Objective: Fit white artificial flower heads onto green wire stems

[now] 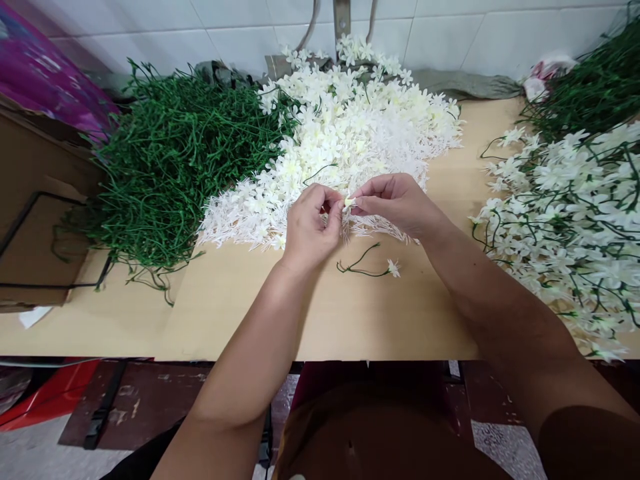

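My left hand (311,223) and my right hand (395,202) meet above the wooden table (350,320), fingertips pinched together. Between them sits a small white artificial flower (349,201), which both hands pinch. Just behind the hands lies a big heap of loose white flower heads (345,127). A thin green stem with one white flower on it (370,267) rests on the table just in front of my hands. A large pile of green plastic stems (175,153) lies to the left.
On the right lies a heap of stems fitted with white flowers (570,213), with more green stems (595,87) behind it. A cardboard box (35,227) stands at the left edge, and a white tiled wall (200,27) runs along the back.
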A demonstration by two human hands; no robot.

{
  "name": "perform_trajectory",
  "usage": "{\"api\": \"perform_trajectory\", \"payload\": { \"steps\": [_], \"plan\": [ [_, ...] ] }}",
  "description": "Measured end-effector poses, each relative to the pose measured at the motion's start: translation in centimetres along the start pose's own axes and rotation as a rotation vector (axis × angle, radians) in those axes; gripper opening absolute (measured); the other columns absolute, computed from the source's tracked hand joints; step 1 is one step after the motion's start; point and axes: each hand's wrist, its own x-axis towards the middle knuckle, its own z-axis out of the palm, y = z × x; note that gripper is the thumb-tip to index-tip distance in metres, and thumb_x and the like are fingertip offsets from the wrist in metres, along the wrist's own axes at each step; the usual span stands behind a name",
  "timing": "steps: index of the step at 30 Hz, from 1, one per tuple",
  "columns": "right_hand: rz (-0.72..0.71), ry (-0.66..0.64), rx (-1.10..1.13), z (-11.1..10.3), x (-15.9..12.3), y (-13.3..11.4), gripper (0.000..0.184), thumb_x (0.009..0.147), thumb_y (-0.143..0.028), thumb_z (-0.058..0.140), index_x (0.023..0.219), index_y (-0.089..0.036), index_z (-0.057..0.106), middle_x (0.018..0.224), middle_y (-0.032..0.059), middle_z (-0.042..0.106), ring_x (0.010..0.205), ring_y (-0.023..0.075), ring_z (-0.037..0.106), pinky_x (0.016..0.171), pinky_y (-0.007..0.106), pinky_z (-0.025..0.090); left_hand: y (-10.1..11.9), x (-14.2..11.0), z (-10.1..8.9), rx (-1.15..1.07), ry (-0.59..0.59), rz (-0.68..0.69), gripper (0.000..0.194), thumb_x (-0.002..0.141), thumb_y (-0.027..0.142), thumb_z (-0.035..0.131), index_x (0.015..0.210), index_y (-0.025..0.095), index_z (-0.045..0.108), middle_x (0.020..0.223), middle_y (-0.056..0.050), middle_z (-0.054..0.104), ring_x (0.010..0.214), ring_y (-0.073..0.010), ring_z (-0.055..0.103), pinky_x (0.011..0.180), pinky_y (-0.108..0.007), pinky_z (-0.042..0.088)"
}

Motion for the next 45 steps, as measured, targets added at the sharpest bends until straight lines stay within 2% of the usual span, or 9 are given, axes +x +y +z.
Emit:
{"api": "perform_trajectory", "payload": {
  "steps": [9,15,21,25,30,34,37,41,45],
  "plan": [
    [-0.01,0.106,-0.121,0.6,0.1,0.5,0.008,0.065,-0.01,0.064,0.064,-0.017,0.061,0.056,-0.0028,0.057,0.064,0.0117,0.059,0.061,0.025,0.048,0.0,-0.2,0.1,0.037,-0.021,0.015,0.011,0.083,0.02,0.057,0.074,0.021,0.051,0.071,-0.001,0.058,0.064,-0.0126,0.052,0.059,-0.027,0.043],
    [-0.056,0.146,-0.284,1.3,-0.2,0.5,0.008,0.065,-0.012,0.058,0.062,-0.018,0.054,0.055,-0.004,0.051,0.054,0.0086,0.047,0.054,0.025,0.037,0.0,-0.3,0.2,0.07,-0.026,0.047,0.01,0.084,0.021,0.056,0.074,0.021,0.051,0.073,-0.001,0.06,0.066,-0.013,0.053,0.061,-0.028,0.043],
    [-0.149,0.227,-0.497,2.0,-0.6,0.5,0.011,0.066,-0.012,0.055,0.063,-0.02,0.047,0.056,-0.0057,0.046,0.054,0.0077,0.038,0.055,0.026,0.031,-0.1,-0.2,0.2,0.132,-0.075,0.064,0.01,0.081,0.02,0.056,0.075,0.022,0.049,0.074,-0.001,0.058,0.067,-0.0147,0.053,0.061,-0.03,0.041],
    [-0.175,0.215,-0.489,2.1,-0.6,1.0,0.009,0.069,-0.015,0.052,0.065,-0.02,0.046,0.055,-0.0052,0.044,0.054,0.0081,0.036,0.054,0.027,0.03,-0.2,-0.3,0.2,0.127,-0.049,0.055,0.011,0.082,0.021,0.057,0.075,0.022,0.048,0.075,-0.002,0.058,0.068,-0.0153,0.052,0.061,-0.031,0.04],
    [-0.11,0.147,-0.276,2.1,-0.2,1.4,0.013,0.069,-0.016,0.056,0.065,-0.021,0.045,0.057,-0.0052,0.047,0.054,0.008,0.044,0.052,0.024,0.036,-0.2,-0.2,0.2,0.111,-0.026,0.028,0.013,0.084,0.023,0.056,0.075,0.022,0.046,0.075,-0.002,0.058,0.069,-0.0155,0.053,0.062,-0.031,0.041],
    [-0.014,0.119,-0.043,2.3,0.0,1.3,0.014,0.072,-0.018,0.059,0.065,-0.021,0.048,0.06,-0.0045,0.053,0.059,0.0078,0.053,0.06,0.024,0.05,-0.2,-0.2,0.3,0.087,0.004,0.009,0.012,0.084,0.024,0.057,0.075,0.022,0.049,0.073,-0.001,0.058,0.067,-0.014,0.052,0.06,-0.03,0.041],
    [0.004,0.09,0.04,2.2,0.1,1.2,0.014,0.072,-0.022,0.063,0.066,-0.021,0.05,0.063,-0.0037,0.056,0.064,0.0088,0.058,0.065,0.025,0.055,-0.2,-0.2,0.4,0.069,0.01,0.0,0.012,0.085,0.025,0.057,0.075,0.022,0.05,0.074,-0.002,0.059,0.067,-0.0138,0.053,0.06,-0.029,0.042],
    [-0.013,0.107,0.025,2.1,0.1,1.2,0.016,0.071,-0.023,0.065,0.066,-0.021,0.05,0.062,-0.0034,0.055,0.064,0.0101,0.059,0.063,0.026,0.056,-0.1,-0.2,0.4,0.048,0.022,-0.003,0.013,0.087,0.027,0.056,0.076,0.021,0.052,0.074,-0.002,0.059,0.068,-0.0132,0.053,0.061,-0.029,0.043],
    [-0.16,0.191,-0.169,2.0,0.0,1.3,0.017,0.074,-0.024,0.064,0.066,-0.02,0.049,0.064,-0.0023,0.055,0.062,0.0097,0.055,0.063,0.026,0.052,0.2,-0.1,0.3,-0.018,0.048,-0.013,0.017,0.088,0.037,0.055,0.081,0.022,0.053,0.078,-0.002,0.059,0.069,-0.0126,0.054,0.062,-0.028,0.045]
  ]
}}
